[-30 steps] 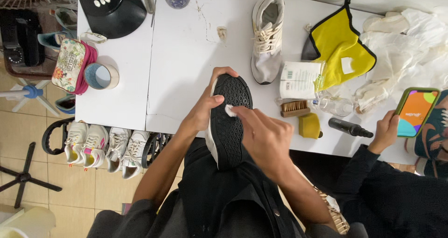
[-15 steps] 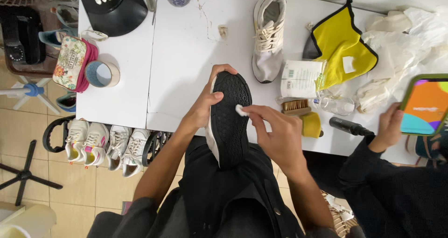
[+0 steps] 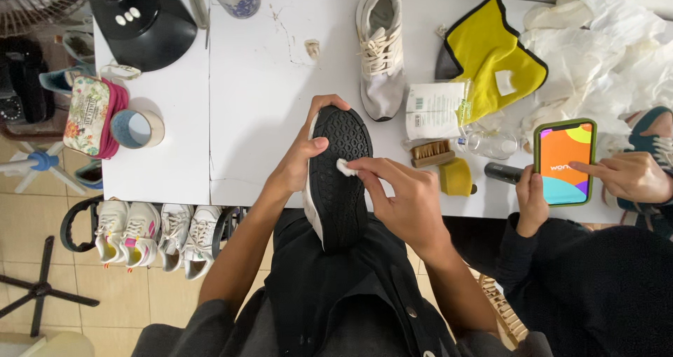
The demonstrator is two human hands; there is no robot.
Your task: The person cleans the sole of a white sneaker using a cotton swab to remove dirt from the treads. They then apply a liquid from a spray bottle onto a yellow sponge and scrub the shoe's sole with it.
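My left hand point(image 3: 303, 159) grips the toe end of a shoe point(image 3: 338, 182) turned sole up, its black patterned sole facing me and its heel resting on my lap. My right hand point(image 3: 405, 197) pinches a small white wipe point(image 3: 345, 166) and presses it on the sole near the toe. A second, grey-white shoe point(image 3: 381, 49) lies upright on the white table point(image 3: 259, 84) beyond.
A wipes packet point(image 3: 433, 110), small brush point(image 3: 431, 153), yellow sponge point(image 3: 456, 177) and yellow cloth point(image 3: 498, 59) lie to the right. Another person's hands hold a phone point(image 3: 565, 162) at right. Tape roll point(image 3: 137, 128), floral pouch point(image 3: 91, 115) and black lamp base point(image 3: 144, 21) stand left; several shoes point(image 3: 154, 234) sit on a rack below.
My right hand with the wipe has slid across the sole, from its left edge toward the middle near the toe. The other person's phone has dropped lower, with both hands on it.
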